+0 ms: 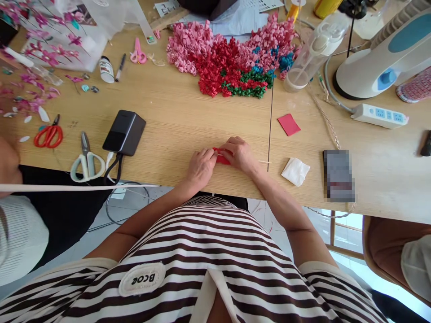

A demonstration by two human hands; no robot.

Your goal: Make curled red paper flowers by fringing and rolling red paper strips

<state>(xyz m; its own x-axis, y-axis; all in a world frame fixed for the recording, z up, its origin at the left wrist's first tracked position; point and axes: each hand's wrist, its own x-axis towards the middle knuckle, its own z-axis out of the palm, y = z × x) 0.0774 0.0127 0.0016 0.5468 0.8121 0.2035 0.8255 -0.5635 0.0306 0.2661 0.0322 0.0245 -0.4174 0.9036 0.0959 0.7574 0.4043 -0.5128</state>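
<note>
Near the table's front edge, a small piece of red material [223, 159] lies between my two hands, partly hidden by the fingers. My left hand [203, 167] pinches its left end, fingers pressed together. From the right, my right hand [239, 154] has its fingers closed on the other end. A thin pale stick [264, 162] shows on the table just right of my right hand. Farther right lie a flat red square [288, 124] and a folded white tissue [295, 172].
Pink, red, green and blue flower strands [229, 63] lie at the back. To the left are a black power bank [124, 132], white-handled scissors [86, 162] and red-handled scissors [49, 134]. A phone [338, 176] and a power strip [380, 115] are at right. People sit on both sides.
</note>
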